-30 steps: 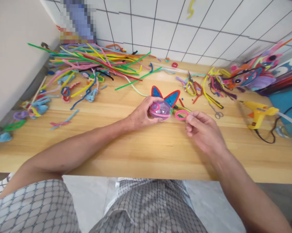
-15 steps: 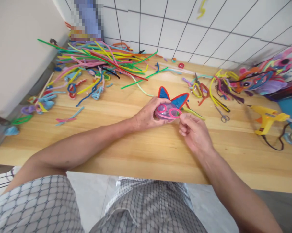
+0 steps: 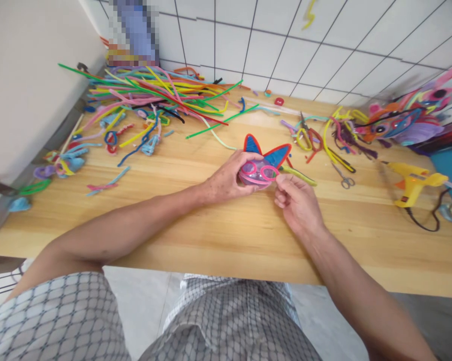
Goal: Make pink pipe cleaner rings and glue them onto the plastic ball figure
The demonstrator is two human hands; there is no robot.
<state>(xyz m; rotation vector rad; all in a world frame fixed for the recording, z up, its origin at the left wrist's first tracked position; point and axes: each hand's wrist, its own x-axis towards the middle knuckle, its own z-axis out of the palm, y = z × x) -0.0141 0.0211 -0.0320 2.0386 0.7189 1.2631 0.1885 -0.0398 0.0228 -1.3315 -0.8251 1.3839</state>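
Note:
My left hand (image 3: 228, 178) is wrapped round a purple, see-through craft animal head (image 3: 256, 164) above the wooden table. Two pink pipe-cleaner rings sit on its front like eyes, and a pink strand curves below them. Two blue ears (image 3: 278, 156) edged in red stick up from its far side. At the head's right edge, the fingertips of my right hand (image 3: 297, 198) pinch the outer end of the right pink pipe-cleaner ring (image 3: 270, 173). My left palm hides the head's left side.
A heap of coloured pipe cleaners (image 3: 165, 93) lies at the back left. To the right are colourful-handled scissors (image 3: 304, 136), small metal scissors (image 3: 346, 180), a yellow glue gun (image 3: 412, 183) with its cord, and finished-looking craft figures (image 3: 402, 123). A white tiled wall (image 3: 271, 45) stands behind.
My right hand has shifted very slightly left with its pinch kept at the ring. The left hand and the head are nearly still; the view has moved a little.

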